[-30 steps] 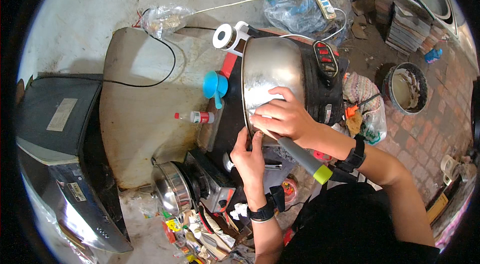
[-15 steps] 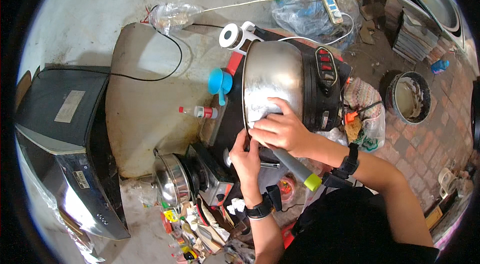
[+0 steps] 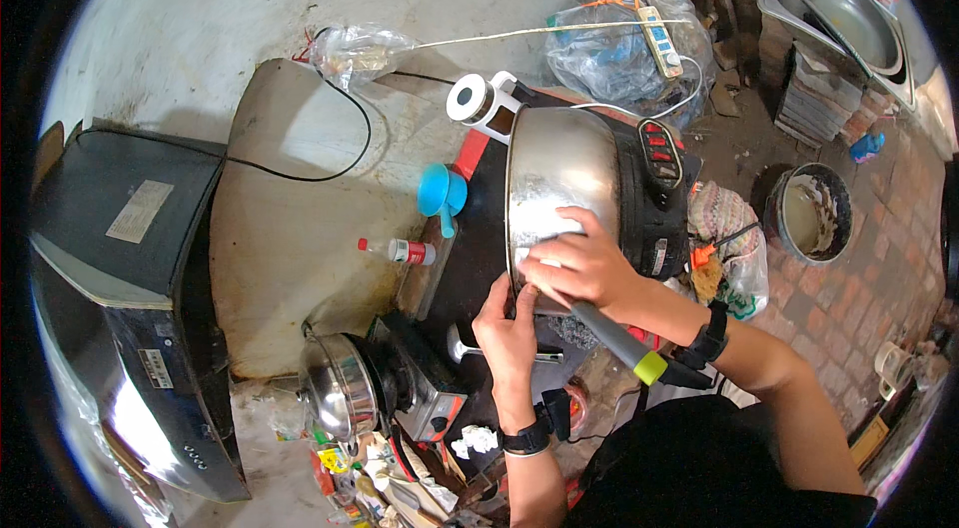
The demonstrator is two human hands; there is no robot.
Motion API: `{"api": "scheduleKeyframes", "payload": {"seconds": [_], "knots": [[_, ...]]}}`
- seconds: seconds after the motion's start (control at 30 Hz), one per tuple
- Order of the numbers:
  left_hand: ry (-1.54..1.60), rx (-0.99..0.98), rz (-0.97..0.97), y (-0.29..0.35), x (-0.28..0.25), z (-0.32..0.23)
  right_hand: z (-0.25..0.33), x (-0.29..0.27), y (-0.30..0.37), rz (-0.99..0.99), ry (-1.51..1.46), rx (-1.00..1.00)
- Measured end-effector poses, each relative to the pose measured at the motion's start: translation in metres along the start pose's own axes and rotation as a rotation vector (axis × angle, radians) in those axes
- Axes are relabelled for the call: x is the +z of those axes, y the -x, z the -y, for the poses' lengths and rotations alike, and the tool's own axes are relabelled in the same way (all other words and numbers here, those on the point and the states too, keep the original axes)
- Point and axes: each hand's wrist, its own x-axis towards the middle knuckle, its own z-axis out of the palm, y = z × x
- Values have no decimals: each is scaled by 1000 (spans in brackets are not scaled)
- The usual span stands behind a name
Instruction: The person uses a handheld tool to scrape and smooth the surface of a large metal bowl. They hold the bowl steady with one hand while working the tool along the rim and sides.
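A large steel electric cooking pot (image 3: pixel 564 163) lies tipped on its side on a dark tabletop, its black base with red switches facing right. My left hand (image 3: pixel 506 328) pinches the near part of its rim, thumb and fingers closed. My right hand (image 3: pixel 584 268) bends over the pot's wall close by, fingertips against the steel near the rim. From under that palm sticks out a grey handle with a lime-green end (image 3: pixel 621 343); its working end is hidden, so its kind cannot be told. Something small and whitish shows at the right fingertips.
Left of the pot stand a blue dipper (image 3: pixel 440 190), a small bottle (image 3: pixel 400 250) and a white appliance (image 3: pixel 475 100). A lidded steel pot (image 3: pixel 340 383) sits nearer me. On the brick floor at right is a bucket (image 3: pixel 814 213). A power strip (image 3: pixel 659 43) hangs behind.
The view has shifted, so the whole scene sits a little lower. The pot and both hands appear slightly further right; their hold looks the same.
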Motion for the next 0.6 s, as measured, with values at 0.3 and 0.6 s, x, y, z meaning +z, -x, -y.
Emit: {"api": "scheduleKeyframes", "payload": {"seconds": [0.3,0.6], "knots": [[33,-40,16,1,-1,-3,-1,-3,-5,57,7,-43],[52,-67,1,2,1,-2,1,-4,-3,27,47,-124]]}}
